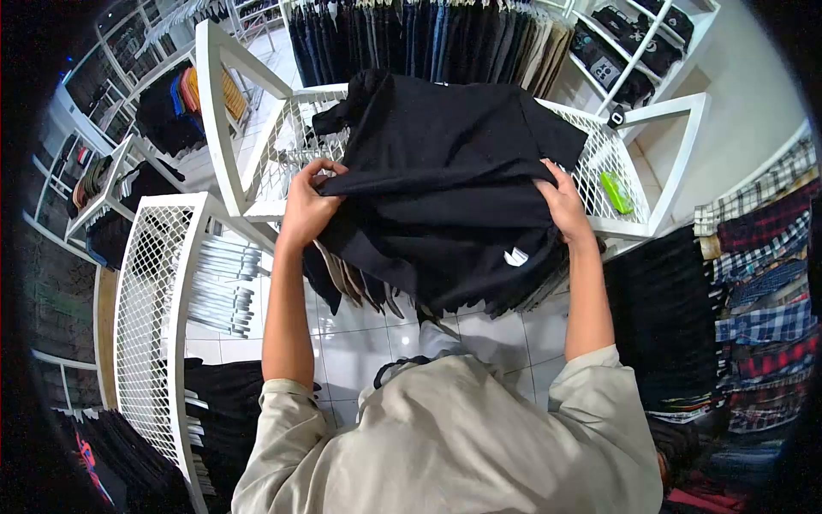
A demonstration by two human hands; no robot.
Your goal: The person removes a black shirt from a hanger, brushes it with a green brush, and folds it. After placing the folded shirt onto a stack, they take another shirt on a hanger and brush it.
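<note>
My left hand [311, 201] and right hand [566, 204] pinch the black shirt [454, 141] at its two sides. The shirt lies between them, its raised fold running from hand to hand; neither hand is clearly nearer.

Counts by kind, with clock positions in the view. Hands: two, the left [315, 206] at ten o'clock, the right [561, 201] near two. Black shirt [454, 128]: one, toward twelve. White label [515, 256]: one, at three, near the centre. Mesh-topped racks in the foreground: two, one [599, 184] toward twelve, one [152, 291] at nine. Bright green item [616, 193]: one, between two and three. Plaid garments [766, 321]: several, at three to four; overlap prevents an exact count.
</note>
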